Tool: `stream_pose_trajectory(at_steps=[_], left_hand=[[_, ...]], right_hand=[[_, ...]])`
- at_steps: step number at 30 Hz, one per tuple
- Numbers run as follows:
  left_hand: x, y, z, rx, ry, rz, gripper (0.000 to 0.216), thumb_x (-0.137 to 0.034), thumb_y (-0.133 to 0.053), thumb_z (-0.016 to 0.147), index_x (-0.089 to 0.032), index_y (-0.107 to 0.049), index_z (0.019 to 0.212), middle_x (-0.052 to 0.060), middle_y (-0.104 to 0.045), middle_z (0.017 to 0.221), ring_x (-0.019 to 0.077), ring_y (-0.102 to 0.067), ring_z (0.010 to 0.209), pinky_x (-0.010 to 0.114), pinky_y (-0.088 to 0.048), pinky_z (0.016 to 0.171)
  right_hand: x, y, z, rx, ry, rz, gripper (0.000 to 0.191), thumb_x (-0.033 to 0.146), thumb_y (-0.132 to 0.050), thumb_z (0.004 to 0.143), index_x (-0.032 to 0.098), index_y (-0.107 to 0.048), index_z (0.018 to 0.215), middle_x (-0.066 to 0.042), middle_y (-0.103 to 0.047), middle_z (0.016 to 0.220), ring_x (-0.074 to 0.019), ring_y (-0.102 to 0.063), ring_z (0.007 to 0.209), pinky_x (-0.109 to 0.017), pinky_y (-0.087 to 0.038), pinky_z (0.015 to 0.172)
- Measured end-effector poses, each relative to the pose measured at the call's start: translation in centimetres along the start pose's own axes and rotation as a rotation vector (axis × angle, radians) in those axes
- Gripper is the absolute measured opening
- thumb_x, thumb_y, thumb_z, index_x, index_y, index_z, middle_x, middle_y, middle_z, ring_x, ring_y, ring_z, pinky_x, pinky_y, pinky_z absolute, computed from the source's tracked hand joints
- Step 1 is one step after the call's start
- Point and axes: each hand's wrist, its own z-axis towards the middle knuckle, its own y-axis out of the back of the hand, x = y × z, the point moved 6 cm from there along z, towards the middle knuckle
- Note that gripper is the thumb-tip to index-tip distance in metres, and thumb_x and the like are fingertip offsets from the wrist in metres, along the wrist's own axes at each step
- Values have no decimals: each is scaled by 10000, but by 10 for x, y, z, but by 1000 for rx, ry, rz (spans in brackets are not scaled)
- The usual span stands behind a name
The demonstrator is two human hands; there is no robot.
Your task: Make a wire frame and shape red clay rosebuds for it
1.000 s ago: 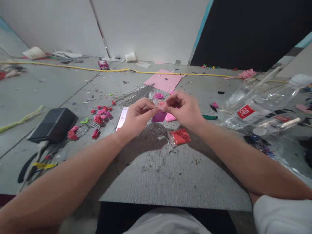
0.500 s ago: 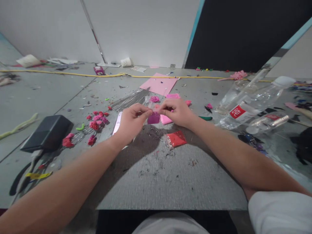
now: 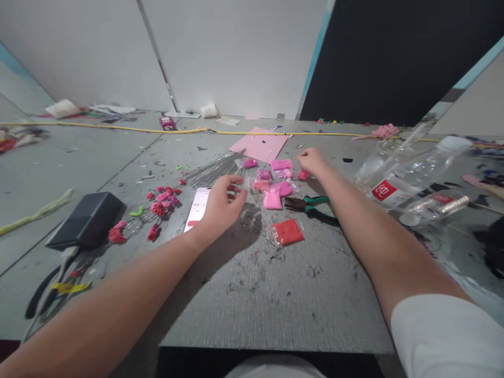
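Observation:
My left hand (image 3: 225,202) hovers beside a phone (image 3: 194,210) with its fingers loosely curled, apart and holding nothing. Farther back, my right hand (image 3: 313,160) has its fingertips pinched together; whatever is between them is too small to make out. Just below those fingertips lies a small red-pink clump (image 3: 303,175). Between the hands are several clay-like packets, among them a purple packet (image 3: 264,175), a light pink packet (image 3: 272,199) and a magenta one (image 3: 285,188). Nearer me lie a red packet (image 3: 289,232) and a coil of thin wire (image 3: 251,219).
Green-handled pliers (image 3: 311,205) lie partly under my right forearm. Plastic bottles (image 3: 413,173) are at the right. Thin wires (image 3: 214,169) and a pink sheet (image 3: 262,144) lie behind. Left are red-pink flower clusters (image 3: 162,202) and a black power adapter (image 3: 86,220).
My hands were together over a purple packet and have separated. My right hand has moved right and back; my left has shifted slightly down. The packets and pliers are now uncovered.

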Motion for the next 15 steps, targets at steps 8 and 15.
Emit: stream_pose_trajectory(at_steps=[8, 15], left_hand=[[-6, -4, -1, 85, -66, 50, 55, -174, -686, 848, -192, -692, 900, 50, -713, 902, 157, -648, 749, 299, -531, 668], [-7, -1, -1, 34, -29, -22, 133, -267, -701, 890, -180, -681, 988, 84, -730, 1011, 170, -664, 816, 309, -540, 707]], right_hand=[[6, -28, 20, 82, 2, -142, 386, 380, -671, 1018, 170, -631, 1340, -120, -649, 1352, -254, -680, 1147, -467, -602, 967], [54, 5, -28, -116, 375, 17, 82, 211, -660, 963, 158, -722, 952, -96, -751, 1077, -244, -696, 1029, -411, -537, 988]])
